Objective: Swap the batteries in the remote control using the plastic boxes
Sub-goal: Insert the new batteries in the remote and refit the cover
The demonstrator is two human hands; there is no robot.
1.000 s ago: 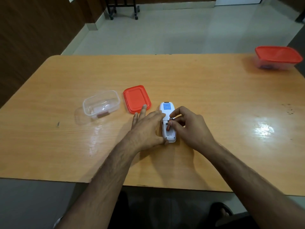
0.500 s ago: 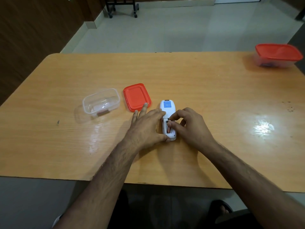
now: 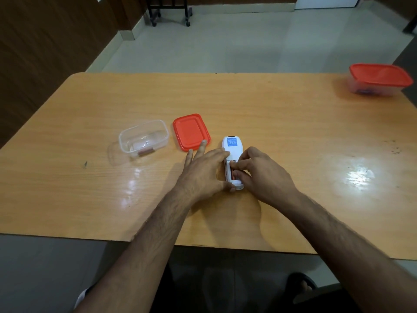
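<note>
Wood table [image 3: 282, 114]: glossy orange-brown top, everything sits on it, glare patch out at 3 o'clock from the hands.
Closed box [image 3: 381, 80]: red lid on, far at 2 o'clock, well apart from the work; contents too blurred to name.
Open box [image 3: 144, 136]: clear tub at 10 o'clock, one brownish cell lying at its near wall.
Red lid [image 3: 190, 131]: flat on the table between the tub and the remote.
Remote control [image 3: 232, 144]: white, face down at centre, battery bay open at its near end, a battery [image 3: 232, 175] showing inside.
Left hand [image 3: 203, 172]: thumb and forefinger clamp the remote's left edge and near end, the outer fingers splayed flat towards 11 o'clock, one tip touching the red lid.
Right hand [image 3: 264, 177]: fingers curled tight, tips pinching or pressing the battery in the bay.
Risk: the cell likely springs out and rolls if the fingertips slip.
Risk: polarity may end up reversed, since the fingers hide the markings.
Risk: the remote may skid if the left grip eases.
</note>
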